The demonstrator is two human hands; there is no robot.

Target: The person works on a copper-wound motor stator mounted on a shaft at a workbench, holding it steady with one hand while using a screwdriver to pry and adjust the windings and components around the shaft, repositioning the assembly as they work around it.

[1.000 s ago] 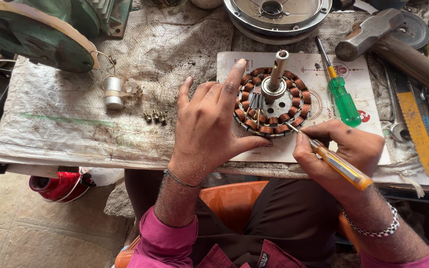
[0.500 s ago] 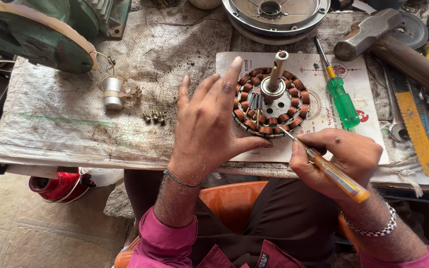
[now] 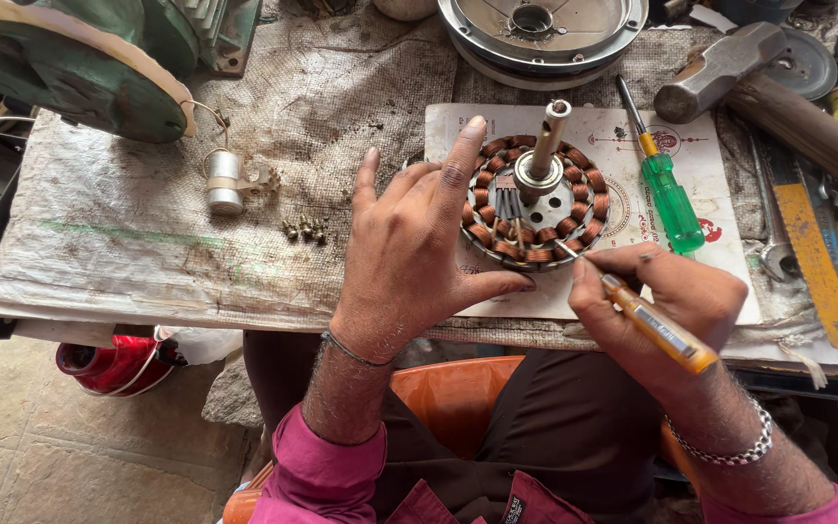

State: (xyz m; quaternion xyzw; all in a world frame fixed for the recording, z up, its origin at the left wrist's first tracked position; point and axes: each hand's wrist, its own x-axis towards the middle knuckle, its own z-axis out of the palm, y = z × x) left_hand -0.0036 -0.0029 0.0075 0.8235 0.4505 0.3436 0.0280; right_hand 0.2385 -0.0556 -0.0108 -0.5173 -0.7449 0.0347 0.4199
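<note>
A round motor stator (image 3: 545,209) with copper-coloured windings lies flat on a white printed sheet (image 3: 720,281) on the bench (image 3: 147,243), its steel shaft (image 3: 547,136) standing upright from the middle. The left hand (image 3: 419,252) rests against the stator's left side, fingers spread wide: the forefinger reaches up along the rim and the thumb lies along the near edge, so that hand hides part of the left windings. The right hand (image 3: 666,311) is closed around an orange-handled screwdriver (image 3: 657,325), whose thin blade points up and left to the stator's near right edge.

Just right of the stator, on the same sheet, lies a green-handled screwdriver (image 3: 669,199), well clear of both hands. Beyond it a hammer (image 3: 729,68) lies across the bench's far right corner, and a yellow-handled flat tool (image 3: 812,252) lies near the right edge. Behind the stator sits a round grey metal housing (image 3: 535,34), touching the sheet's far edge. To the left, on the worn sacking that covers the bench, lie a small cluster of screws (image 3: 305,229) and a small silver cylinder (image 3: 224,181), both apart from the left hand. A green machine part (image 3: 80,68) fills the far left corner. Below the bench, a red object (image 3: 113,364) lies on the stone floor.
</note>
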